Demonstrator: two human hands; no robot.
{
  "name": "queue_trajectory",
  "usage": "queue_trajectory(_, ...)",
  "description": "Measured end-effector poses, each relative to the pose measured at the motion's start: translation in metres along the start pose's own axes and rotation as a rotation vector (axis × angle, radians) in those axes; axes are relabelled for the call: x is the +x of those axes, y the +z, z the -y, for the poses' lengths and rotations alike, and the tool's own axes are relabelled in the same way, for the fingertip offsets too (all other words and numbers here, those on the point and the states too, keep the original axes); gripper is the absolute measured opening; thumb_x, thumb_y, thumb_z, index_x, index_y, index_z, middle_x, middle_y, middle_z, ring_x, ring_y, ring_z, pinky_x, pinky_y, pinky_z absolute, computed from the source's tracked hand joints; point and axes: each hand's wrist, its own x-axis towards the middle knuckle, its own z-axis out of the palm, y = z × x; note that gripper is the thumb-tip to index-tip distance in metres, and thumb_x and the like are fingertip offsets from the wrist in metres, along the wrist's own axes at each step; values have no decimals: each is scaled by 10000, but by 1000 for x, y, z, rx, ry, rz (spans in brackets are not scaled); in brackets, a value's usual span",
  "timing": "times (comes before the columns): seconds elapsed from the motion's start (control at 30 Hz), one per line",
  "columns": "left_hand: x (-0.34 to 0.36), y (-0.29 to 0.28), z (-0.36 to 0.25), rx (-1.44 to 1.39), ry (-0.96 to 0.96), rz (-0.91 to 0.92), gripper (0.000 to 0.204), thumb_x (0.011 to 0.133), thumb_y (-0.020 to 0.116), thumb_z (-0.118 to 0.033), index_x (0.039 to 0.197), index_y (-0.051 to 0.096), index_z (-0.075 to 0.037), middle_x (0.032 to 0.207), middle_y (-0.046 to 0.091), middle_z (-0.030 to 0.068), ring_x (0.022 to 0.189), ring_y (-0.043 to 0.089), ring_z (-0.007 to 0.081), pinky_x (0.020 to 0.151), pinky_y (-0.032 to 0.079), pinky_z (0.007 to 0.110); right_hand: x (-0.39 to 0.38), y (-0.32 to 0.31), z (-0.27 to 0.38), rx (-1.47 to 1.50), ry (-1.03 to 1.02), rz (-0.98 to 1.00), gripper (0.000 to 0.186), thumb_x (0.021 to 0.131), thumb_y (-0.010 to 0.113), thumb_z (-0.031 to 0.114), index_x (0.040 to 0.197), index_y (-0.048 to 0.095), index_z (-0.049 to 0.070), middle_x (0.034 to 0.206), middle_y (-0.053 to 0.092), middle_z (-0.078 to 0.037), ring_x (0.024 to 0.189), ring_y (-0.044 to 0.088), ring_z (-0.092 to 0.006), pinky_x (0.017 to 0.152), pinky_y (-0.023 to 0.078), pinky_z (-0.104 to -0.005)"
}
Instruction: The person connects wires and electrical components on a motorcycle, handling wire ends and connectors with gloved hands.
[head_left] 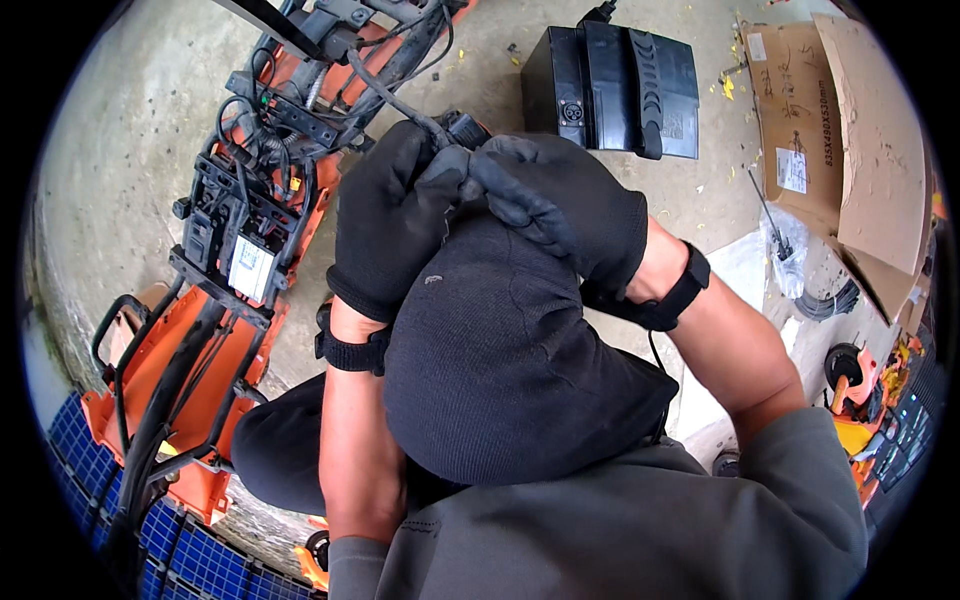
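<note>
Both my hands wear black gloves and black wrist straps. My left hand [385, 215] and my right hand [560, 200] meet fingertip to fingertip at a black cable connector [464, 130], and both pinch it. The connector's black cable [385, 92] runs up and left into the orange machine frame [300, 215], which is packed with black wiring and a labelled black module. A rounded dark fabric shape [500, 360] sits just below my hands and hides the ground under them.
A black battery case [612, 85] lies on the concrete floor beyond my hands. Opened cardboard boxes [850, 130] and a small plastic bag of parts [785, 255] are at the right. Orange parts [868, 395] lie far right, and a blue grid mat [80, 450] lower left.
</note>
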Motion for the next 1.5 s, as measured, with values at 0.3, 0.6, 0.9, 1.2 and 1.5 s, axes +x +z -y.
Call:
queue_trajectory(0.3,-1,1,2,-61,-44,19,168,824,635,-129,854,541,7,718,546,87,674,522,166,635,443,311,-5,5,-17,-788,-634,-231,237,907,593,105,1117,608,-3,1073,638,-182,951,628,-330,823,509,-382)
queue_trajectory(0.6,-4,7,11,-103,53,-16,156,876,596,-122,857,548,25,749,565,53,705,512,103,639,433,274,2,5,-12,-587,-423,-215,200,961,529,146,1040,611,-19,933,637,-127,840,614,-261,778,494,-325)
queue_trajectory(0.9,-10,2,-3,-353,18,-23,175,925,551,-127,936,594,42,832,605,47,740,526,90,663,434,254,-6,8,-2,-355,-461,-136,272,971,480,207,902,591,-32,766,620,-135,701,587,-191,704,478,-335)
queue_trajectory(1.2,-17,0,3,-428,-26,0,216,952,551,-159,1027,607,35,921,631,47,809,564,87,729,458,227,-6,21,-2,-482,-476,-265,279,964,488,203,864,582,-40,729,600,-157,659,571,-217,653,467,-352)
queue_trajectory(1.5,-11,-1,3,-301,12,-50,193,880,596,-111,994,597,44,898,613,68,813,556,112,728,460,254,-7,21,3,-517,-356,-221,272,958,494,200,898,569,-54,741,584,-206,654,562,-260,651,461,-380)
